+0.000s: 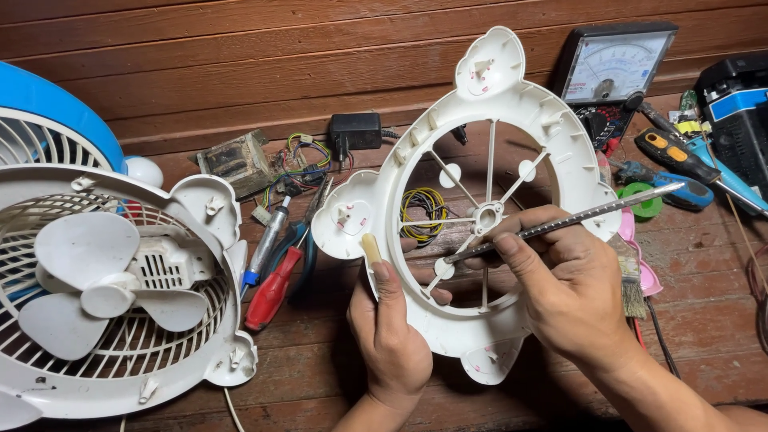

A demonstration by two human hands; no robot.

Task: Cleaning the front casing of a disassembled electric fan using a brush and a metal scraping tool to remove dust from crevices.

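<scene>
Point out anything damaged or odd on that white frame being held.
On the white fan frame, the grille is mostly gone: only a few thin spokes run from the hub, with wide open gaps between them. Whether they broke off, I cannot tell.

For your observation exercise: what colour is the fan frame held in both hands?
White fan frame, seen in the head view.

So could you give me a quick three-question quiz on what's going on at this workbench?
1. True or false: the left hand grips the white fan housing ring at its lower rim.
2. What does the right hand hold? A) red screwdriver B) slim metal tool C) paintbrush
3. Which part does the tool's tip touch: a spoke or the hub?

Key: 1 true; 2 B; 3 a spoke, near the rim.
</scene>
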